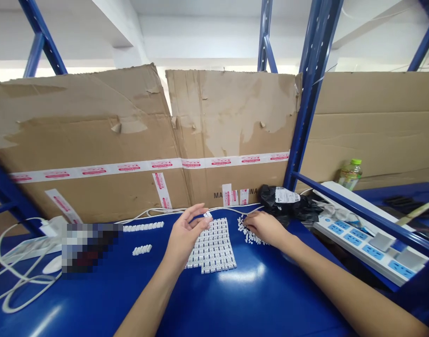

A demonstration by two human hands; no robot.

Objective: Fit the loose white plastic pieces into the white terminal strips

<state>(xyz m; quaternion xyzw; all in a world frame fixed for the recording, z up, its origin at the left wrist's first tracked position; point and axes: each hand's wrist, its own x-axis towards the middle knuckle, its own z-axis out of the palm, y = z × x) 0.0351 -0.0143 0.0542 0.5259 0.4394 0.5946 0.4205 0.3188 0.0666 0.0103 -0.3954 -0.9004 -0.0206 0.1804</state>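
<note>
While the left hand (185, 236) pinches a small white piece (208, 215) between thumb and fingers above a grid of white pieces (214, 250) on the blue table (235, 304), the right hand (265, 228) rests on a loose pile (248, 237) beside it, its fingers' grip unclear.

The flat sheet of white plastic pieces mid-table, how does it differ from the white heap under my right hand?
The flat sheet of small white plastic pieces lies in tidy rows; the loose heap of white pieces is jumbled. The sheet covers more table than the heap. The left hand pinches a single white piece over the sheet's far corner; the right hand rests on the heap. Both are white, on the blue table.
</note>
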